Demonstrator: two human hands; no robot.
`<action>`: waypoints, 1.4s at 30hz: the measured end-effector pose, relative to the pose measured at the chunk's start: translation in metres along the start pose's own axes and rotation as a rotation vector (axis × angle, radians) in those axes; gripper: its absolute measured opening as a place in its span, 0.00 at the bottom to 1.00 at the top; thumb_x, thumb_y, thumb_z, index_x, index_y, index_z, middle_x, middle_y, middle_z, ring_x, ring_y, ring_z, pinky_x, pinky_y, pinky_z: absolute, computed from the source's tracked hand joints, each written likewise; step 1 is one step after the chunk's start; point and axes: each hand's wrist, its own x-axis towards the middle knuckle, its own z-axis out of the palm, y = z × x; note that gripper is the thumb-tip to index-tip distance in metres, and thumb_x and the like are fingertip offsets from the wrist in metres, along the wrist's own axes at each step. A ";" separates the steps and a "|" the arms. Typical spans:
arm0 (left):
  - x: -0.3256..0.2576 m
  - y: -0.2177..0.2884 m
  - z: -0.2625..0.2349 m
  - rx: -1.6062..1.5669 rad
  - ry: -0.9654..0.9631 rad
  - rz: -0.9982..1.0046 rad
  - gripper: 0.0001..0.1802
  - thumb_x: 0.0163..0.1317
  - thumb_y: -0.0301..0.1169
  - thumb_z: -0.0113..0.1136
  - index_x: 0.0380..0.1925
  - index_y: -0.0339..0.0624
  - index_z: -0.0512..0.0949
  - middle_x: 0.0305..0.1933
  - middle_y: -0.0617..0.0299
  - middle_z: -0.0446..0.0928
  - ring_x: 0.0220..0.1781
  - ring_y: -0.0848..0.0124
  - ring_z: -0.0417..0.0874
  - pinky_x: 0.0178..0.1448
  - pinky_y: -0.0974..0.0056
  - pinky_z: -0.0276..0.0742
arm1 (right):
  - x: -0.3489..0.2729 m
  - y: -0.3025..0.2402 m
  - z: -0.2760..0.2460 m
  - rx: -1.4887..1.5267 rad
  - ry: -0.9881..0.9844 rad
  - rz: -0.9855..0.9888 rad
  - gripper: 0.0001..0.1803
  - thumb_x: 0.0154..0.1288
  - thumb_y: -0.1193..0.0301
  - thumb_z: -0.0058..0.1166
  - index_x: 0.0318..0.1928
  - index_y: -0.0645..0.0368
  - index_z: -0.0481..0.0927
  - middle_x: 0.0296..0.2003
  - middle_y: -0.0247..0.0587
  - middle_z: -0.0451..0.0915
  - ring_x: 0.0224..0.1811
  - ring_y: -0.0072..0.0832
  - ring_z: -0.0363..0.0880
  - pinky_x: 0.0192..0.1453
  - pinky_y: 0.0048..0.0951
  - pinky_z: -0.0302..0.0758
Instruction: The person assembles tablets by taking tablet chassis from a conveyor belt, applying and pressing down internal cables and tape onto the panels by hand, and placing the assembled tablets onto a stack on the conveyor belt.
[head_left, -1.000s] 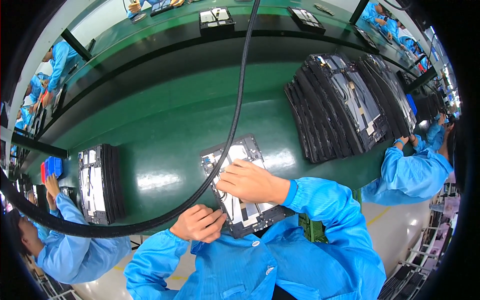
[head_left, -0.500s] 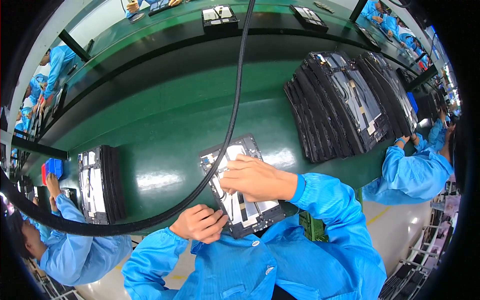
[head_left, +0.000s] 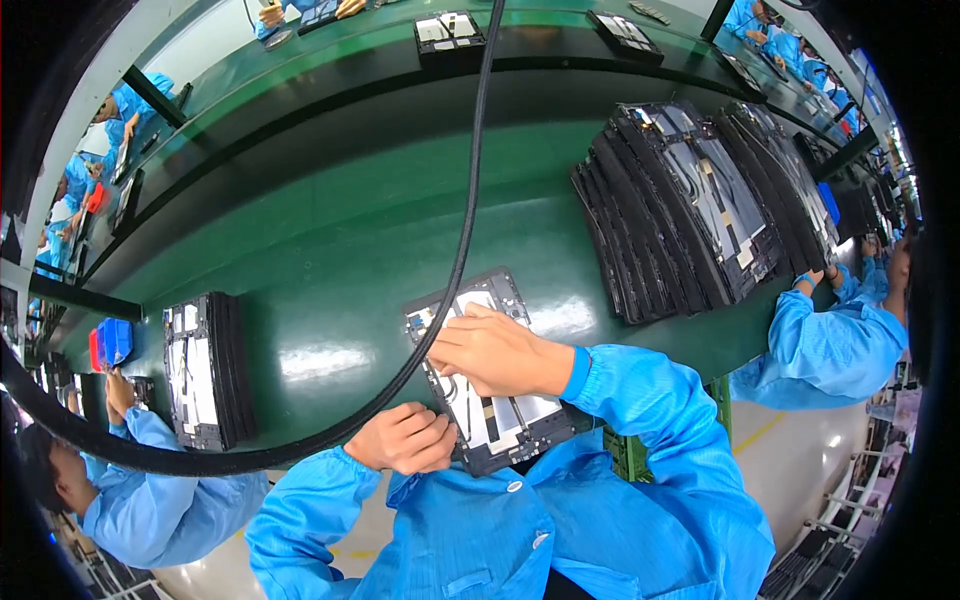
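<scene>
In front of me an opened tablet [head_left: 515, 432] lies on the green bench, its silvery battery area and dark circuit parts facing up. My left hand [head_left: 405, 438] is closed at its near left edge, fingers curled against the frame. Over the upper left of the tablet, my right hand [head_left: 500, 350] bends down with its fingers pressed together. Whatever those fingertips hold is hidden behind the hand and a thick black cable [head_left: 468, 215] that crosses the view.
Tall leaning stacks of opened tablets [head_left: 720, 210] stand at right, and a smaller stack [head_left: 205, 370] at left. Blue and red bins [head_left: 115, 340] sit farther left. Single tablets [head_left: 448, 32] rest on the raised far shelf. Co-workers in blue sit on both sides.
My right hand has slid a little left across the tablet. My left hand stays at the edge, its fingers slightly more curled. The left co-worker's hand has moved down from the bins.
</scene>
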 end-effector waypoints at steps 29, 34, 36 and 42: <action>-0.006 -0.022 -0.001 0.081 -0.007 -0.046 0.18 0.55 0.35 0.70 0.45 0.43 0.90 0.44 0.63 0.87 0.41 0.66 0.85 0.48 0.60 0.84 | -0.001 0.011 0.005 0.127 0.071 0.049 0.10 0.63 0.80 0.63 0.40 0.56 0.75 0.39 0.41 0.77 0.41 0.45 0.79 0.45 0.45 0.69; -0.003 -0.024 0.000 0.043 -0.001 -0.049 0.18 0.54 0.34 0.71 0.44 0.41 0.90 0.43 0.63 0.87 0.40 0.66 0.85 0.47 0.61 0.83 | 0.000 0.012 0.006 0.126 0.098 0.031 0.10 0.64 0.78 0.64 0.40 0.56 0.75 0.39 0.42 0.76 0.42 0.46 0.79 0.46 0.46 0.70; -0.002 -0.025 0.001 0.053 0.004 -0.008 0.17 0.54 0.34 0.71 0.44 0.40 0.90 0.43 0.63 0.86 0.40 0.67 0.84 0.47 0.62 0.83 | 0.002 0.013 0.006 0.146 0.111 0.023 0.10 0.64 0.78 0.65 0.40 0.56 0.76 0.38 0.42 0.77 0.42 0.47 0.80 0.46 0.47 0.72; 0.002 -0.033 0.002 0.018 -0.005 0.089 0.15 0.57 0.36 0.72 0.42 0.41 0.88 0.42 0.63 0.85 0.39 0.67 0.82 0.47 0.62 0.82 | 0.012 0.017 0.001 0.282 0.096 0.046 0.09 0.63 0.75 0.69 0.38 0.57 0.79 0.35 0.43 0.80 0.40 0.48 0.83 0.44 0.49 0.77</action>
